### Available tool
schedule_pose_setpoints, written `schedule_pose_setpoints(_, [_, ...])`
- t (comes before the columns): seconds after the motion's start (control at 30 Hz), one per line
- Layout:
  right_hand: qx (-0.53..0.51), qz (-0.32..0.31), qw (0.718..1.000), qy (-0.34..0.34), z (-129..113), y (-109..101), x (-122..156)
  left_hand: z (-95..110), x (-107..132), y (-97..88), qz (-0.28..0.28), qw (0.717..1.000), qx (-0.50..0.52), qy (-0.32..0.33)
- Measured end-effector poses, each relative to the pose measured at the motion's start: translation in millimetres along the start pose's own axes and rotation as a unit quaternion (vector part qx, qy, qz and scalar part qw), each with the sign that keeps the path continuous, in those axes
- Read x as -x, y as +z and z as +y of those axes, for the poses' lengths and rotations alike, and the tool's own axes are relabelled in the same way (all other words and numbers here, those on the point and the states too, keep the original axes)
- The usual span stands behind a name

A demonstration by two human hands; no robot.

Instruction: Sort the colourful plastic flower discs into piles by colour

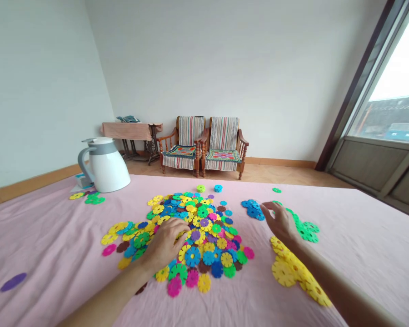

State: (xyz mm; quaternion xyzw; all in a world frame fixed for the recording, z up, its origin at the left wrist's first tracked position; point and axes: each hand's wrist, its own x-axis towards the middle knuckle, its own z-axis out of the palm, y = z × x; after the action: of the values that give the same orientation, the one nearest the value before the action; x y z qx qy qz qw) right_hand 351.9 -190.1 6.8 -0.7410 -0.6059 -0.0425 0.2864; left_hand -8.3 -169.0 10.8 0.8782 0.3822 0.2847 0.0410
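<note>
A mixed pile of notched, flower-shaped plastic discs (204,222) in many colours lies on the pink cloth. My left hand (167,240) rests over the left front of this pile, its fingers curled down among the discs. Yellow shows by its thumb, but what the fingertips hold is hidden. To the right, my right hand (282,222) hovers beside a small group of blue discs (253,210), thumb and fingers apart and pointing left at its edge. Green discs (306,230) spread behind that hand, while overlapping yellow discs (296,270) lie under the right forearm.
A white and grey jug (109,165) stands at the back left, near a few yellow and green discs (94,198). One purple disc (13,282) lies far left. Past the edge of the pink cloth (361,236) are two wooden armchairs (224,141) and a cloth-covered table (129,131).
</note>
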Motion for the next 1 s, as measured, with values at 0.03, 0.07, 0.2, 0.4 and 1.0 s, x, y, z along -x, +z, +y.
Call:
schedule_pose_setpoints(0.03, [-0.019,0.002,0.999,-0.042,10,-10,14,-1,0,0.3,0.003,1.0,0.002,0.002])
schedule_pose_setpoints(0.07, [-0.024,0.008,0.998,-0.061,20,-19,29,-1,0,0.6,0.006,1.0,0.003,0.004])
schedule_pose_setpoints(0.2, [0.036,-0.017,0.998,-0.046,55,-41,92,-2,-1,1.6,0.013,1.0,0.004,0.01])
schedule_pose_setpoints(0.4, [0.088,-0.041,0.995,-0.036,58,-36,135,-3,-1,3.0,0.01,1.0,-0.004,0.007])
schedule_pose_setpoints(1.0, [0.112,-0.059,0.99,-0.06,4,-16,99,-5,-2,4.5,-0.001,1.0,-0.007,0.006])
